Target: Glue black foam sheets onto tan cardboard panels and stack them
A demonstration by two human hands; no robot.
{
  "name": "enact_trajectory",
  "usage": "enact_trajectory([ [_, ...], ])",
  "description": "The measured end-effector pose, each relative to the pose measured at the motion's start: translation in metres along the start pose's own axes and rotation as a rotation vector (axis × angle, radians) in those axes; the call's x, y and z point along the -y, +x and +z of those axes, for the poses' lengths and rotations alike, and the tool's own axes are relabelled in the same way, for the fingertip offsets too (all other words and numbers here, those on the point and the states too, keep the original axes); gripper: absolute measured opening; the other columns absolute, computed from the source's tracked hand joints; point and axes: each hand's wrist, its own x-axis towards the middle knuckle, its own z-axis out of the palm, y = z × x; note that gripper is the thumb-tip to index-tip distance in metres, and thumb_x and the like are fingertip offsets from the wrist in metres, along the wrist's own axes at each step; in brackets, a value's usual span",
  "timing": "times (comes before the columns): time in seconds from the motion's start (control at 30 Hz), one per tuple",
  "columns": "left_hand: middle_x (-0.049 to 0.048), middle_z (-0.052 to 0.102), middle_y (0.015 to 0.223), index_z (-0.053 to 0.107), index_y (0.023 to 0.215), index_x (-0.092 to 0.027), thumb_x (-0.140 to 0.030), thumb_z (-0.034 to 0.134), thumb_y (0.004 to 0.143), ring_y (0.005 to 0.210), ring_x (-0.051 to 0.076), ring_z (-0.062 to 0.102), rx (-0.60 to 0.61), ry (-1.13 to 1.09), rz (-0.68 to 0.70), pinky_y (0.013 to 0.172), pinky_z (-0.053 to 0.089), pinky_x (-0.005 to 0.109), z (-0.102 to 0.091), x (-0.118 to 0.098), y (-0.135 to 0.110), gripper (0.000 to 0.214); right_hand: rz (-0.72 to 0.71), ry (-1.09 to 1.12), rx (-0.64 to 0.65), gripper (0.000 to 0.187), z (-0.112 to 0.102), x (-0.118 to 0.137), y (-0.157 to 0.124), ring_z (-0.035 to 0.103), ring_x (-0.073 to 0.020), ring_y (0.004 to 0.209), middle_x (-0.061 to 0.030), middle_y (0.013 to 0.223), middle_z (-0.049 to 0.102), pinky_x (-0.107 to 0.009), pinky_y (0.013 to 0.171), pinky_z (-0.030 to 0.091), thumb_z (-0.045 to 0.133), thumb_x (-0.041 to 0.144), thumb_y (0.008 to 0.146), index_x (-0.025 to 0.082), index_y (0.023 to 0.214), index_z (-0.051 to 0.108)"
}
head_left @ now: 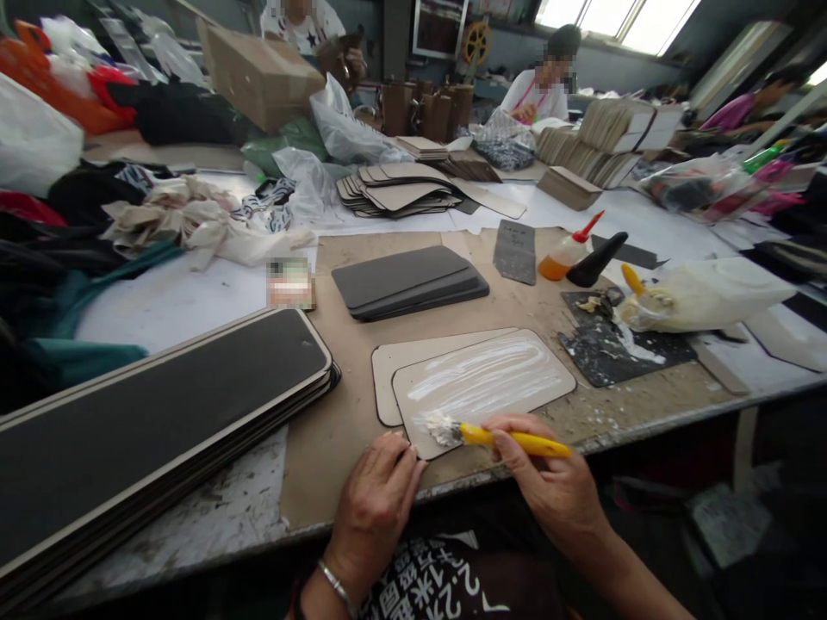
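My right hand is closed round the yellow handle of a glue brush. The brush's white-coated bristles touch the lower left part of a beige panel with rounded corners and a dark edge. White glue streaks run across most of that panel. With its fingers together, my left hand grips the panel's near left corner; the fingertips are partly hidden. A second beige panel lies partly underneath, sticking out to the left.
Dark panels are stacked behind; long dark strips are piled left. At right are a glue-smeared board, a whitish plastic bag and a red-tipped bottle. The table's front edge runs near my hands. Other people sit across.
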Motion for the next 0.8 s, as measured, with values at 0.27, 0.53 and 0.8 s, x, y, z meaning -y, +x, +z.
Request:
enact_trajectory([
  [0.27,0.0104,0.057,0.098,0.058,0.099,-0.011,-0.013,0.049,0.087,0.098,0.021,0.056,-0.005,0.021,0.069,0.087,0.051,0.035,0.003,0.005,-0.006,0.015,0.055,0.014,-0.003,0.014,-0.013,-0.002,-0.012,0.062,-0.0161,0.065,-0.0060,0.080,0.065,-0.026,0.060,0.053,0.050,0.026,0.086,0.019,0.085,0.062],
  [0.53,0.0119,0.057,0.101,0.060,0.099,-0.010,-0.014,0.050,0.086,0.099,0.022,0.056,-0.011,0.050,0.181,0.088,0.049,0.032,0.005,0.015,-0.008,0.017,0.240,-0.292,-0.308,0.029,-0.086,-0.071,0.012,0.062,-0.0167,0.057,-0.0049,0.072,0.065,-0.027,0.056,0.051,0.052,0.044,0.083,0.017,0.085,0.062],
  [0.8,0.0104,0.062,0.099,0.062,0.099,-0.013,-0.016,0.044,0.089,0.099,0.020,0.059,0.003,0.164,0.288,0.089,0.049,0.030,0.007,0.022,-0.010,0.021,0.219,-0.259,-0.343,0.032,-0.103,-0.078,0.041,0.062,-0.0175,0.061,-0.0045,0.072,0.064,-0.029,0.061,0.050,0.052,0.048,0.082,0.018,0.087,0.060],
])
